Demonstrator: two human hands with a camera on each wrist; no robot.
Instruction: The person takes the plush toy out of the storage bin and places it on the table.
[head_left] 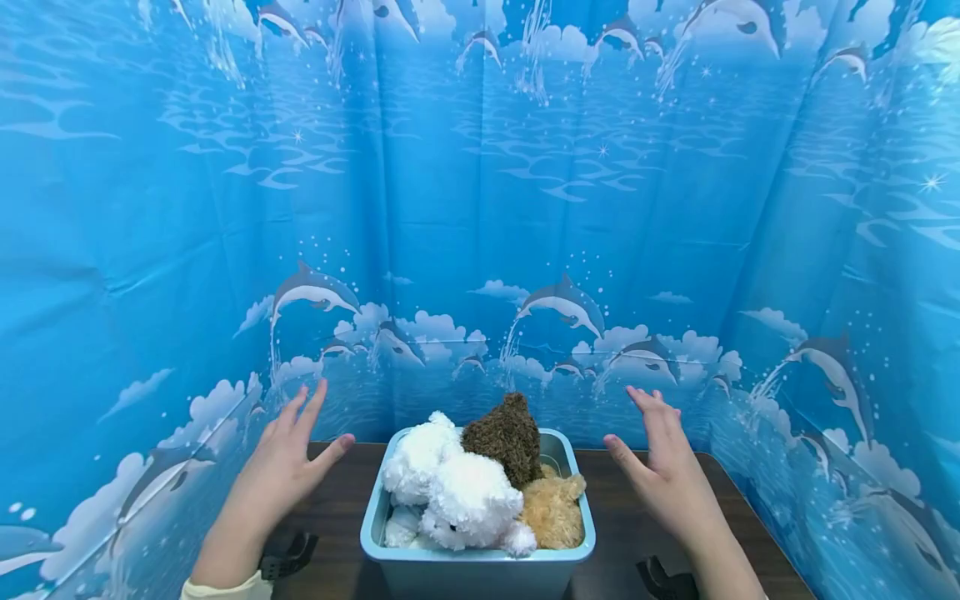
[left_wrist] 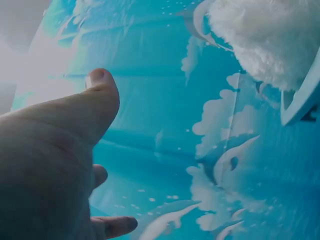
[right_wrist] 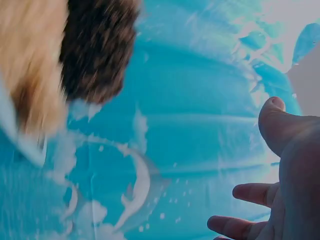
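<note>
A light-blue plastic bin (head_left: 480,575) stands at the front of the table, filled with plush toys. White fluffy plush (head_left: 468,500) fills its left and middle, a dark brown plush (head_left: 506,437) leans at the back, and a tan plush (head_left: 553,510) sits at the right. To the left of the bin, my left hand (head_left: 281,462) is raised with fingers spread, touching nothing. My right hand (head_left: 663,471) is held likewise on the right side, apart from the bin. White fur (left_wrist: 270,45) shows in the left wrist view; brown fur (right_wrist: 100,50) appears in the right wrist view.
The dark wood-grain table (head_left: 337,508) lies under the bin. A blue curtain printed with dolphins (head_left: 480,208) surrounds its back and both sides closely. Black straps (head_left: 288,557) are worn at both wrists.
</note>
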